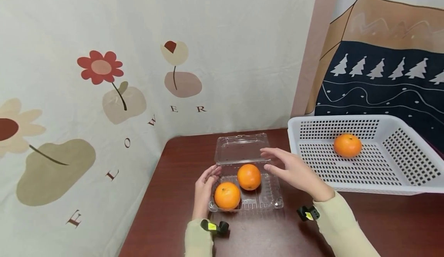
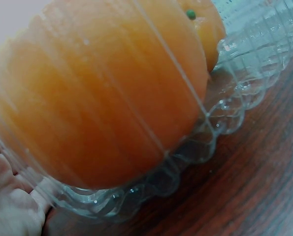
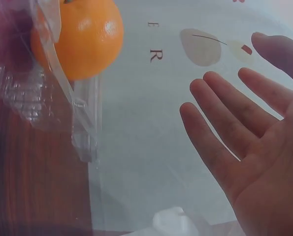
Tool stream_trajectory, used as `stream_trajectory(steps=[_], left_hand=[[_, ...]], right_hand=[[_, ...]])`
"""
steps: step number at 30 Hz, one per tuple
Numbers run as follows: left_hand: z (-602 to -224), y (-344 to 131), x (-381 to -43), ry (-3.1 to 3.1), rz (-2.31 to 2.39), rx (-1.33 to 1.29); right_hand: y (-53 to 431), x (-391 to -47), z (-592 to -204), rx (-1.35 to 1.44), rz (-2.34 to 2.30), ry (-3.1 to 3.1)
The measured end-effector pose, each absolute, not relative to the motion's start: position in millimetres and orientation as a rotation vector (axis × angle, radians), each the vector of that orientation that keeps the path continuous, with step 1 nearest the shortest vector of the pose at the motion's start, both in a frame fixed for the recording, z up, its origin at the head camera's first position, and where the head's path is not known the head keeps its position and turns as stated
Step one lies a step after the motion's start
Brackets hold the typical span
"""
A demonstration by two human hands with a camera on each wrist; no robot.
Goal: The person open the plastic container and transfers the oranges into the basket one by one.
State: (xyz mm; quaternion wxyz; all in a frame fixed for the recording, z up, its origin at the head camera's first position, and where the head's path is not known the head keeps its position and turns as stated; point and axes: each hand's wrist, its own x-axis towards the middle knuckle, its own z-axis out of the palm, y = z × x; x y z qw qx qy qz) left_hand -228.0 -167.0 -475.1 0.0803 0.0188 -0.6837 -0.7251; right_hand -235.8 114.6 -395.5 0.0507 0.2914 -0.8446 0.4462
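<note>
A clear plastic clamshell box (image 1: pixel 270 187) lies on the table with its lid (image 1: pixel 241 148) folded back towards the wall. Inside it are two oranges, one at the front left (image 1: pixel 227 196) and one farther back (image 1: pixel 249 177). My left hand (image 1: pixel 204 189) is at the box's left side, fingers gently bent and fingertips right at the rim. Through the clear wall, the left wrist view shows the nearer orange (image 2: pixel 102 98) large. Over the box's back right corner, my right hand (image 1: pixel 295 170) is raised with fingers spread and nothing in it.
A white perforated basket (image 1: pixel 295 133) stands to the right with one orange (image 1: pixel 347 145) in it. The dark red wooden table (image 1: pixel 166 210) meets a wall hung with flower-printed cloth (image 1: pixel 243 56). Black wrist cameras (image 1: pixel 308 213) sit at both cuffs.
</note>
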Motion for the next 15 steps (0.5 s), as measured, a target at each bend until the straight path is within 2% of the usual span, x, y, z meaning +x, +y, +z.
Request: stream_trajectory(steps=[15], left_hand=[[-474.9,-166.9,-227.2,-2.048,-2.172,0.068]], right_hand=[[104.5,-236.3,-405.2,0.831,1.466,-2.55]])
